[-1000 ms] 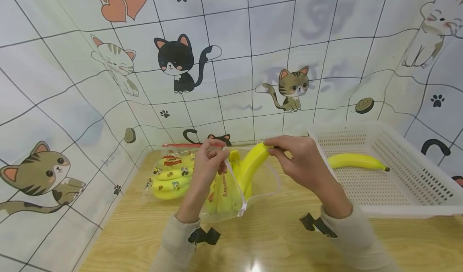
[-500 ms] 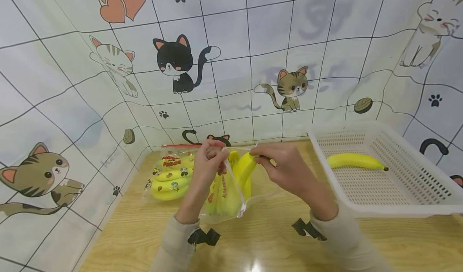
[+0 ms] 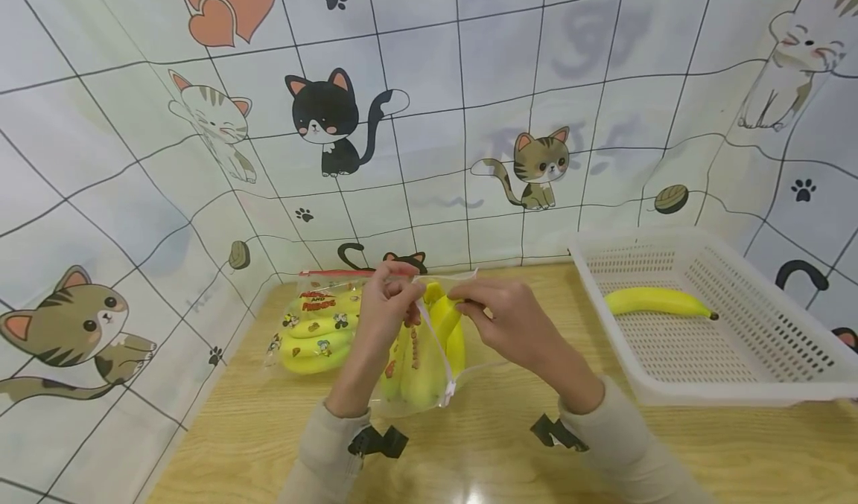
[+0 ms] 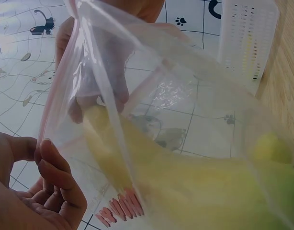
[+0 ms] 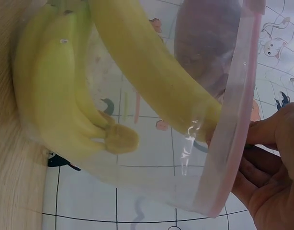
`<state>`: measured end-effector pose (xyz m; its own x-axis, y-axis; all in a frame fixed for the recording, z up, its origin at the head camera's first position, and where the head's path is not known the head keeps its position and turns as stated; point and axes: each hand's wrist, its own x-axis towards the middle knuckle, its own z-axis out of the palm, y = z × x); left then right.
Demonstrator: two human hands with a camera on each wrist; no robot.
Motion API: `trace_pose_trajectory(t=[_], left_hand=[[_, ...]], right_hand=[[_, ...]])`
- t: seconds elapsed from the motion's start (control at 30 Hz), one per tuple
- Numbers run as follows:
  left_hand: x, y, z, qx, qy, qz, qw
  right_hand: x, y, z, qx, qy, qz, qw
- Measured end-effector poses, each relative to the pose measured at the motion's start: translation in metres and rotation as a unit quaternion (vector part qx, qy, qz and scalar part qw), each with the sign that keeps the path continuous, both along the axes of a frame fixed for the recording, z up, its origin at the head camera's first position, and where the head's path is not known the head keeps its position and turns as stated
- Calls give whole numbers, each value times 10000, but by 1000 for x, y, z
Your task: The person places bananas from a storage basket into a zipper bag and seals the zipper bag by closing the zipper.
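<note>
My left hand [image 3: 383, 318] pinches the rim of a clear zip bag [image 3: 437, 340] printed with red lettering. Thumb and fingertips of my right hand [image 3: 506, 318] hold one end of a single yellow banana [image 5: 152, 72] at the bag's mouth. Most of that banana slants down inside, beside a bunch of bananas [image 5: 51, 86] whose joined stem shows in the right wrist view. Through the film in the left wrist view, the right fingers [image 4: 119, 86] are seen on the banana's tip. A white slider [image 3: 449, 394] hangs at the near corner of the bag's rim.
Left of the hands lies another printed zip bag [image 3: 315, 303] with a red strip and bananas in it. A white perforated basket [image 3: 737, 396] at the right holds one banana [image 3: 660, 301]. A cat-patterned sheet [image 3: 429, 154] rises behind the wooden table [image 3: 496, 444].
My right hand has moved left and down, and the banana has slid deeper into the bag. My left hand stays on the rim.
</note>
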<state>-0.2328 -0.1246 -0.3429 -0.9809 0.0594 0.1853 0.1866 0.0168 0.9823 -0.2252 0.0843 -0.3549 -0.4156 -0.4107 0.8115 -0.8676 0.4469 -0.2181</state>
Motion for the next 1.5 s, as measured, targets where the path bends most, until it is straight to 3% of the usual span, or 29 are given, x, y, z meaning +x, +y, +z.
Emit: trace_pose_trajectory(t=[0.23,0.67,1.13,1.5], left_hand=[[0,0,0,7,36,-57,10000],[0,0,-2,-26,94,-35,9999],[1,0,-1,-47,123,-38,9999],[1,1,-1,-72,185,-108,9997]], right_hand=[[-2,-2,-4,0,-150,-66,9999],[-1,-3,-5,275,-871,-453,9948],[-2,-7,-6,387,-1080,-725,9907],[0,-11,-7,362,-1816,-637,9806]])
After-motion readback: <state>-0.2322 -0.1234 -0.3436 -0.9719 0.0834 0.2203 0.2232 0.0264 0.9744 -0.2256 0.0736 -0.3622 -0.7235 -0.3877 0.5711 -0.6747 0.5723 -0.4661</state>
